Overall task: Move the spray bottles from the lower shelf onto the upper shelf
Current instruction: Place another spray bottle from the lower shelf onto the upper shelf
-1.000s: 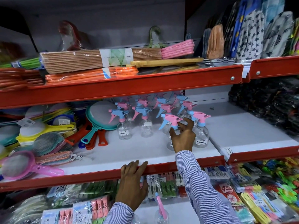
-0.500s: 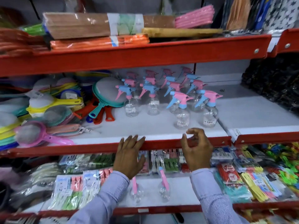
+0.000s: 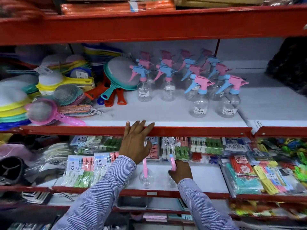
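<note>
Several clear spray bottles (image 3: 200,105) with pink and blue trigger heads stand in rows on the upper shelf (image 3: 166,117). On the lower shelf (image 3: 204,178) stand two more. The left spray bottle (image 3: 145,177) has a pink head and stands free. My right hand (image 3: 180,171) is curled around the neck of the right spray bottle (image 3: 172,161); its clear body is mostly hidden by my fingers. My left hand (image 3: 137,141) rests flat with spread fingers on the red front edge of the upper shelf.
Coloured strainers (image 3: 49,110) and pans fill the upper shelf's left part. Clothespin packs (image 3: 176,146) lie behind the lower bottles, with more packs (image 3: 249,171) to the right. A red shelf beam (image 3: 149,25) runs overhead. White shelf surface shows in front of the upper bottles.
My right hand let go of a bottle on the upper shelf, dropped to the lower shelf and closed around a bottle there. The view tilted downward. My left hand stayed on the shelf edge.
</note>
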Motion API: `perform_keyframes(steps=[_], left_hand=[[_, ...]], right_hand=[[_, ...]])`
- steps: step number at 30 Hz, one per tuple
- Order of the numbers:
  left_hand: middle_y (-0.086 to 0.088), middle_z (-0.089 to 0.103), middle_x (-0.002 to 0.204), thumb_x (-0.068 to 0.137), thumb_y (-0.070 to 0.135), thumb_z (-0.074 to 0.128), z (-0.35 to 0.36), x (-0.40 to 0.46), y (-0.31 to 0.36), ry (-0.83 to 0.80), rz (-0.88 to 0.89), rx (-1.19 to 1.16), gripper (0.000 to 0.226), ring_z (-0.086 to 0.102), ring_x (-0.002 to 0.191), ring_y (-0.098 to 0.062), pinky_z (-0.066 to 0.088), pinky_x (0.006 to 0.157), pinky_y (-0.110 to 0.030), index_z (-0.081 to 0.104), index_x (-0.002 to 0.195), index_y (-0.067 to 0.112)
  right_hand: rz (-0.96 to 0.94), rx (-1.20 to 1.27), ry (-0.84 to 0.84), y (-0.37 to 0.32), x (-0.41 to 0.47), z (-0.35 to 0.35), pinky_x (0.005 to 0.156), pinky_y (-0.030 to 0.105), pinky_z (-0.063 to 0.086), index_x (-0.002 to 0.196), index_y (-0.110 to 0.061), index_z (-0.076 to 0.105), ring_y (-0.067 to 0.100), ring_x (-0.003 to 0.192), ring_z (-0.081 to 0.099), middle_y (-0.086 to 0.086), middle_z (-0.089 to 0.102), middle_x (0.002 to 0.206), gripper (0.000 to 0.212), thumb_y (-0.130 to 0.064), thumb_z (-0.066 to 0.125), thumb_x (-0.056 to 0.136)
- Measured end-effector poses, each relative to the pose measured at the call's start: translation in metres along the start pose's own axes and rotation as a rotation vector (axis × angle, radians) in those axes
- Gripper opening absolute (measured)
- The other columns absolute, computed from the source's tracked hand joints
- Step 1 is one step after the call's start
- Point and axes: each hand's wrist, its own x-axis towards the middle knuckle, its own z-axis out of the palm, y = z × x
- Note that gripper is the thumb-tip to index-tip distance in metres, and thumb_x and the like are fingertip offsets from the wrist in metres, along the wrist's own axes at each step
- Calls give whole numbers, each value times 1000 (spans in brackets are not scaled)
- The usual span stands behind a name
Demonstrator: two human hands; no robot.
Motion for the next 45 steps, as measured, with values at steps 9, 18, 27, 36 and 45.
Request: perform_keyframes(steps=[9,18,27,36,45], left_hand=[[0,59,131,80,30,64,-2,-2,-11,26,34,-32,66,48,125,-20,25,118,-48,40,140,36],[1,60,129,78,30,66,0,-4,-9,52,14,-102,65,50,121,-19,29,115,-46,43,139,35],[3,55,134,80,27,62,-3,-7,-5,46,14,-105,67,44,127,-16,20,119,-41,38,142,37],[7,54,134,77,28,62,-1,-4,-6,32,-1,-114,70,42,129,-16,24,118,-45,37,141,40],[9,50,138,80,29,60,-1,-5,-4,18,-16,-109,68,37,133,-14,18,121,-44,33,142,41]], right_hand=[[-189,117,266,-57,-57,-95,54,19,47,78,-22,65,12,56,59,-3,64,69,17,-27,77,67],[-460,426,663,-154,-86,-241,51,1,37,80,-25,71,-8,57,60,-18,63,65,18,-26,81,65],[-316,324,615,-185,22,-225,63,21,45,84,-9,75,26,72,67,11,76,83,22,-24,80,68],[-279,340,651,-182,45,-204,72,22,50,90,-12,72,30,81,69,10,76,88,26,-29,77,70],[-316,451,784,-175,46,-192,81,36,60,104,-14,70,26,82,72,8,77,98,40,-26,84,69]])
